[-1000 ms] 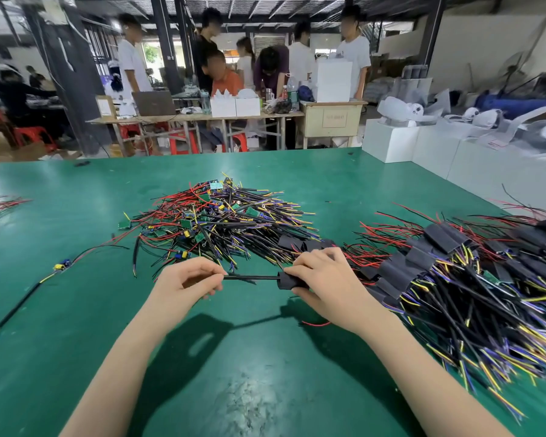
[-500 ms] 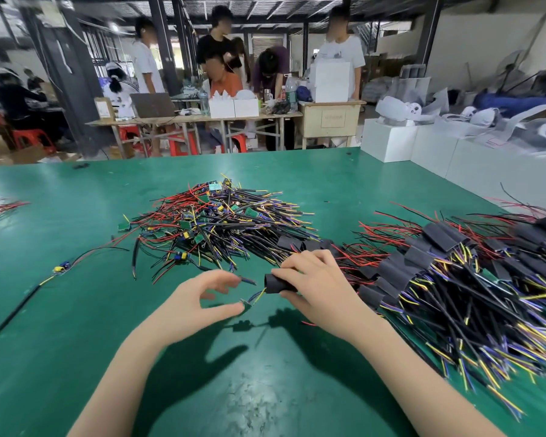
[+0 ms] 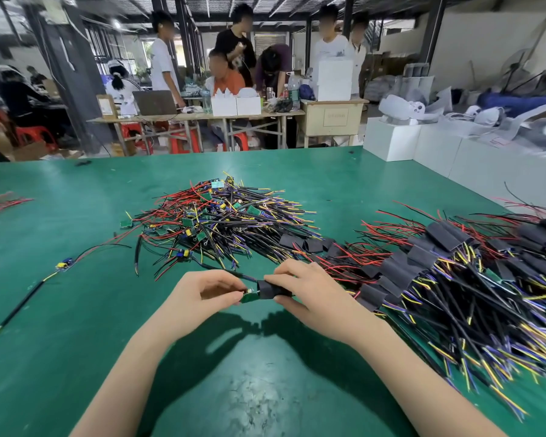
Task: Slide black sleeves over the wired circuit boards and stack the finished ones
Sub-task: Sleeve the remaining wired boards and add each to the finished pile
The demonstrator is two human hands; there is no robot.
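The right hand grips the sleeve steady while the left hand pinches the board at its mouth, feeding it in; finished stack lies just right.

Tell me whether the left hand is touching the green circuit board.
Touching. The head view shows the left hand pinching the green circuit board at the black sleeve's mouth.

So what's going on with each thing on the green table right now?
Black sleeve: held by the right hand, partly over the board.
Circuit board: green end sticking out of the sleeve, pinched by the left hand.
Middle pile: bare boards, no sleeves on.
Right pile: boards sleeved and stacked.
Lone wired board: lying bare at left.
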